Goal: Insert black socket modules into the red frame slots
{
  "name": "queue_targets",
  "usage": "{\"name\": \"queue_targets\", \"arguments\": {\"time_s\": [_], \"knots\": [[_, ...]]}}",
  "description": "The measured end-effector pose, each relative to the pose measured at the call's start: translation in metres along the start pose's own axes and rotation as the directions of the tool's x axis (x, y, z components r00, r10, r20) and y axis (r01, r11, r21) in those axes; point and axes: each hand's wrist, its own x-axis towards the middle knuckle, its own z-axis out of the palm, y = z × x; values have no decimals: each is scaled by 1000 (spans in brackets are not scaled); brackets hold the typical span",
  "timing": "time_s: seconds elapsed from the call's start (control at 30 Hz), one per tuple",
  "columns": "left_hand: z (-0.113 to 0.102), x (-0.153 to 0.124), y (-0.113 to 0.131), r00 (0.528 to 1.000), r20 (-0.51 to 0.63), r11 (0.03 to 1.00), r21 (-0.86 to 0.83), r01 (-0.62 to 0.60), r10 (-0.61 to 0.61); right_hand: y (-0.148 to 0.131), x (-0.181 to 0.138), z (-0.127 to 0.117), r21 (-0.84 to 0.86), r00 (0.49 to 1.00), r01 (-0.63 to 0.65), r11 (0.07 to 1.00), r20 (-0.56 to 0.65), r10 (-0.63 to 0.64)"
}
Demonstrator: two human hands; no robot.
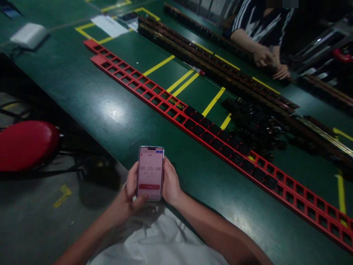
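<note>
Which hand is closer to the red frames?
Right. The right hand holds the phone by its right edge, short of the red frames; the left hand, on the opposite edge, is farther from them.

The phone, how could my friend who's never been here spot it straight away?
Start at the big green table and look to its near edge. There the left hand and right hand hold the phone between them. Unlike the long red racks, it has a glowing pink screen reading 00:55:08.

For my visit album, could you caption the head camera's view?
Left hand and right hand hold a phone reading 00:55:08; red slotted strips lie on the green table.
</note>
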Motion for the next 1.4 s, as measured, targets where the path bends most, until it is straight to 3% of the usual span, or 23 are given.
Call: {"name": "queue_targets", "arguments": {"time_s": [0.2,0.53,0.73,0.83,0.93,1.03,1.17,1.27,1.4], "knots": [[14,4,11,990,-135,986,166,-27,50,1,-1,0,36,1000,26,999,7,-26],[9,9,23,975,-190,861,508,-3,116,-6,-8,5,45,982,-63,997,180,54],[0,18,25,969,-176,676,736,11,175,-7,-12,4,-22,943,7,1000,333,1],[-6,17,38,979,-159,574,817,60,124,-10,-12,2,-65,919,52,997,393,-23],[-19,8,47,975,-212,493,856,157,58,-12,-12,-2,-179,860,97,979,510,8],[-38,-10,48,984,-167,480,869,118,61,-9,-14,-8,-305,825,188,934,564,18],[-56,-38,30,984,-173,529,840,121,49,-2,-14,-13,-303,840,210,930,543,-13],[-72,-49,-7,968,-252,524,822,222,-15,2,-12,-12,-230,872,175,957,487,-42],[-126,-48,-63,943,-326,513,801,309,-59,3,-11,-11,-194,892,148,970,450,-46]]}}
